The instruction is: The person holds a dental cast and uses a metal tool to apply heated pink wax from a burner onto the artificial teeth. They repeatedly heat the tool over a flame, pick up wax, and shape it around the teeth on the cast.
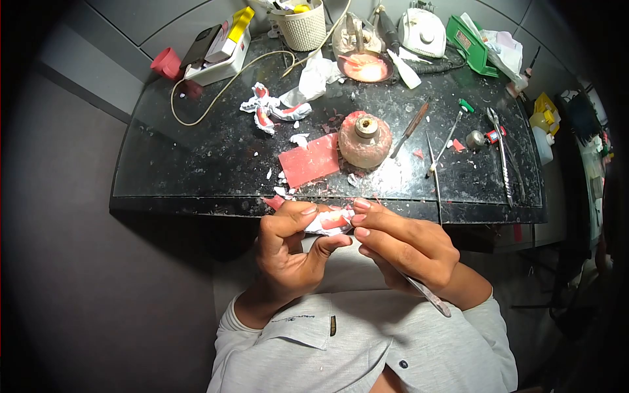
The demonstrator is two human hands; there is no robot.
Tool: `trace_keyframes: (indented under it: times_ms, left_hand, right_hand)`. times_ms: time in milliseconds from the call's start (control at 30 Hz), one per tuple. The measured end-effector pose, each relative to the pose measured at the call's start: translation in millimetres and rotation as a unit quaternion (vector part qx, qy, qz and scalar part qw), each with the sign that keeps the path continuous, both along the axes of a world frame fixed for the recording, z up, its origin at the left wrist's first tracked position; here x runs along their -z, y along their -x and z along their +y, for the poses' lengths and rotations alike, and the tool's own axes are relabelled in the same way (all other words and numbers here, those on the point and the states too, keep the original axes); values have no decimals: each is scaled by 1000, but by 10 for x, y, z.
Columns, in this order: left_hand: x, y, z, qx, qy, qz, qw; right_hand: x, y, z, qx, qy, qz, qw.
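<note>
Through the head camera I have my left hand [288,252] pinched on a small white piece with a pink strip [333,221], just off the front edge of the bench [216,177]. My right hand [413,249] is closed around a slim metal tool [429,296], its flat end sticking out below the palm; its fingertips meet the right end of the white piece. The two hands are close together; I can't tell whether they touch, nor can I make out the tool's working tip.

Just beyond my fingers, a pink sheet [309,160] lies flat beside a round burner [365,139] with a metal neck. To the right of the burner I see a knife [411,128], then some thin tools [440,160] and a long metal instrument [501,157].

Behind the sheet sit more white-and-pink pieces [263,110], near crumpled white material [317,77]. At the back I get a dish with pink material [365,67], a woven basket [303,29], a white mask [422,34] and a green box [470,47].
</note>
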State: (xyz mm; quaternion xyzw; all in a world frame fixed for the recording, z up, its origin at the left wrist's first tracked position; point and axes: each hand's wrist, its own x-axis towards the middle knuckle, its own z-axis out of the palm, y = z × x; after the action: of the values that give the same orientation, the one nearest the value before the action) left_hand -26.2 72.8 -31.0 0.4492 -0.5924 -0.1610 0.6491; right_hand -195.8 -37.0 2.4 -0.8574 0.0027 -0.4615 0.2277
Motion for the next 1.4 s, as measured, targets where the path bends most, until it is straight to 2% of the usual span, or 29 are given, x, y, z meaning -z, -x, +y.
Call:
trace_keyframes:
  times_ms: [167,233,500,833,967,1033,1133,1400]
  left_hand:
    - [3,-5,-20,-7,13,-21,1000]
    - [8,-10,-26,-11,14,-32,999]
    - [15,-24,-38,-58,37,-76,995]
    - [15,-31,-40,-43,38,-55,997]
    - [22,-15,-33,-49,29,-54,997]
    - [20,-8,-24,-54,18,-50,997]
    - [2,-6,-21,-62,13,-73,995]
    - [-10,-14,-24,-30,24,-34,999]
  right_hand:
    - [-8,7,9,12,0,-3,1000]
    - [-11,44,43,12,-56,28,998]
    - [13,30,67,-3,-61,33,998]
    - [42,-4,18,14,-21,-4,1000]
    - [15,22,23,8,-25,2,1000]
    - [-1,57,43,-14,-76,39,996]
    - [-7,46,49,-10,-70,35,997]
    - [7,28,43,-7,-62,26,998]
